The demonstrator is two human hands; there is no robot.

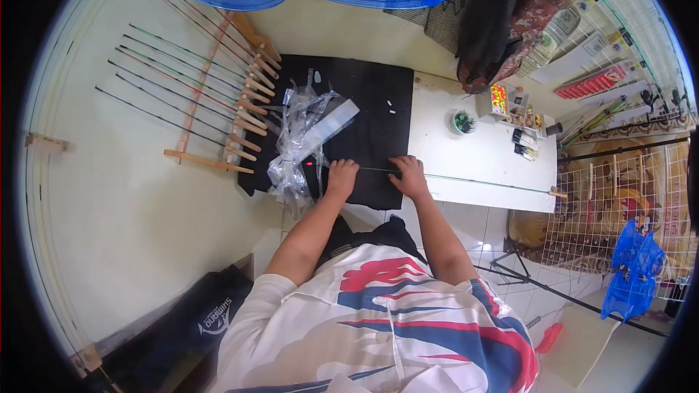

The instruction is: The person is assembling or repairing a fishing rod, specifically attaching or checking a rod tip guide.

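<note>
A thin green fishing rod (480, 183) lies across the front of the table, its short wooden handle (558, 193) at the right end. My left hand (344, 176) is closed on the thin end, over the black cloth (364, 87). My right hand (411, 176) grips the rod a short way to the right, fingers bent over it. Between the hands a short stretch of rod shows. Left of my left hand are a small red piece (309, 164) and crumpled clear plastic bags (290, 164) with a long whitish packet (328, 129).
A wooden rack (191, 113) at the left bears several thin rods with wooden handles. Small white pieces (392, 110) lie on the cloth. A potted plant (464, 121) and small boxes (499, 100) stand on the white tabletop (437, 145). A wire grid (575, 211) stands at the right.
</note>
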